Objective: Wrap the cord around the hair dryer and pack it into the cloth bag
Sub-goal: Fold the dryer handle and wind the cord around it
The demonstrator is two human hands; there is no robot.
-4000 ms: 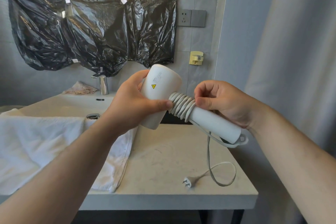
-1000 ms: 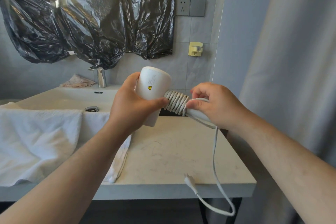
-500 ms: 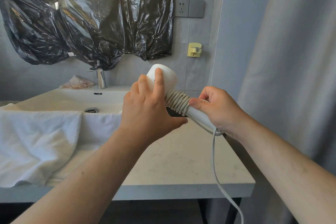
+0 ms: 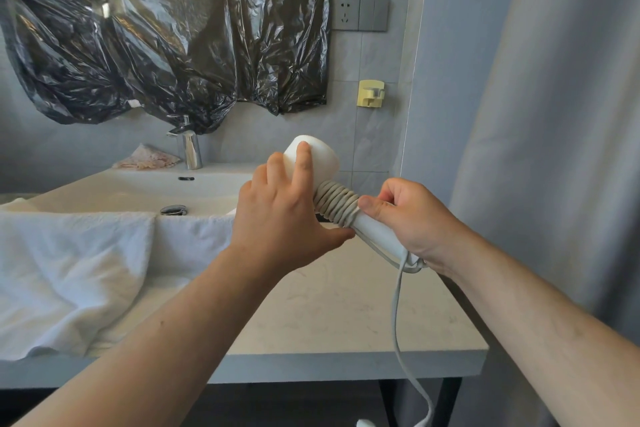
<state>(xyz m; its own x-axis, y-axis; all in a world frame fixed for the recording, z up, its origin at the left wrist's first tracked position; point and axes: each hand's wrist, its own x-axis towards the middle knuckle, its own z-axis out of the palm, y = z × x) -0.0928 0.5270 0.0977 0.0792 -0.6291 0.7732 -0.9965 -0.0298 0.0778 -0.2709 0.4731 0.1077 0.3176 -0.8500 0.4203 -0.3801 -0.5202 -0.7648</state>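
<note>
Left hand (image 4: 277,215) has rolled over the one hair dryer (image 4: 323,158), clasping its head above the tabletop (image 4: 329,315); right hand (image 4: 412,218) pinches the single cord (image 4: 336,204) against the handle beside the coils. Its tail dangles past the edge. One white towel (image 4: 69,270) lies left.

Washbasin corner
A white towel (image 4: 69,270) drapes the sink (image 4: 121,187) left of the left hand (image 4: 277,218); a faucet (image 4: 188,149) stands beyond it.

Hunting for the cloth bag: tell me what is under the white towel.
The white towel drapes over the front rim of the sink and the left of the countertop. Anything else beneath its folds is covered.
</note>
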